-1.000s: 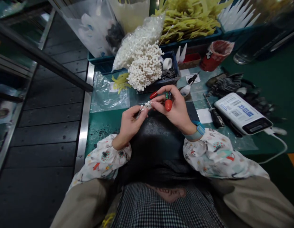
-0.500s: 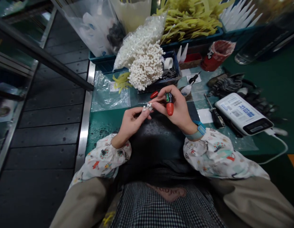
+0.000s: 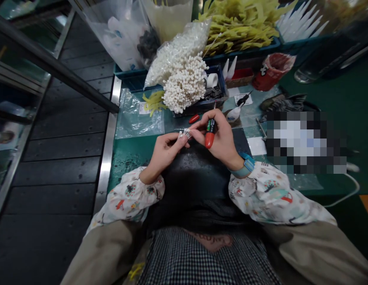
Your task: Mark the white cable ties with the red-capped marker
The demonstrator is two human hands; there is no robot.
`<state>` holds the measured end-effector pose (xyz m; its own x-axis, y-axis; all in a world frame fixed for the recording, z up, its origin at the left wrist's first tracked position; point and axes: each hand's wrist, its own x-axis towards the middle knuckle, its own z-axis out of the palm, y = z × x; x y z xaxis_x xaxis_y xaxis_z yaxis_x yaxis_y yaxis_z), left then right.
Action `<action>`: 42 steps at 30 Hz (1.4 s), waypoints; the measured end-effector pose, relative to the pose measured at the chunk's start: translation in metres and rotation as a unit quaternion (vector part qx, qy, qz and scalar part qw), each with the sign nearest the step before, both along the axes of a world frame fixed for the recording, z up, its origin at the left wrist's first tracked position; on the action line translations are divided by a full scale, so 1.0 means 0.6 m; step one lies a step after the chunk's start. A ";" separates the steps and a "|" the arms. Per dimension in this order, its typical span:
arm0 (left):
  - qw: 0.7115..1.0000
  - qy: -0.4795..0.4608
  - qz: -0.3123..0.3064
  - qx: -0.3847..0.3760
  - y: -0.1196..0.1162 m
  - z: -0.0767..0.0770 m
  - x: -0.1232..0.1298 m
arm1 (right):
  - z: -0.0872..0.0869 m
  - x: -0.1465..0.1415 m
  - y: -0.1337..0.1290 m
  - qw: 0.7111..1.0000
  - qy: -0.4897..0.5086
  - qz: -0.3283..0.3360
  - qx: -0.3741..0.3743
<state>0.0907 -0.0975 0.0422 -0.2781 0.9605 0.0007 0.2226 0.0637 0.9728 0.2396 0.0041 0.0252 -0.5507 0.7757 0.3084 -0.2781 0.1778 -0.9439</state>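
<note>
Between the thumb and fingers of my left hand (image 3: pixel 166 153) is a small bunch of white-tipped cotton swabs (image 3: pixel 186 133). My right hand (image 3: pixel 224 138) holds a black marker (image 3: pixel 211 128) with a red end, tucked across its fingers with the red end toward me. The thumb and a fingertip of that hand also meet the swabs. Behind my hands lies a loose red cap (image 3: pixel 194 118). Beyond it, a large bundle of white-tipped swabs (image 3: pixel 185 85) pokes out of a clear bag (image 3: pixel 179 43).
A dark bin (image 3: pixel 221 89) stands behind my hands, with yellow strips (image 3: pixel 240 29) in a crate farther back. To the right are a red cup (image 3: pixel 273 71), a small white bottle (image 3: pixel 233 114) and a blurred-out patch with a white cable (image 3: pixel 354 186). A metal table edge (image 3: pixel 106 158) runs left.
The marker has tilted slightly in my right hand, its red end shifting a little left and down. My left hand still pinches the swabs. The view has shifted slightly.
</note>
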 end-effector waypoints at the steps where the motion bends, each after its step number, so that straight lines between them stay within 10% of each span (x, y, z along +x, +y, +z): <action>1: 1.000 0.001 -0.001 0.001 0.000 0.000 0.000 | 0.000 0.000 0.000 1.000 -0.003 0.003 0.000; 27: 0.992 0.121 0.044 -0.008 -0.007 0.004 -0.004 | 0.011 0.018 0.015 0.983 -0.078 0.019 0.165; 42: 0.987 0.134 0.091 0.008 -0.002 0.013 -0.016 | 0.041 0.040 0.001 0.992 -0.002 -0.039 0.117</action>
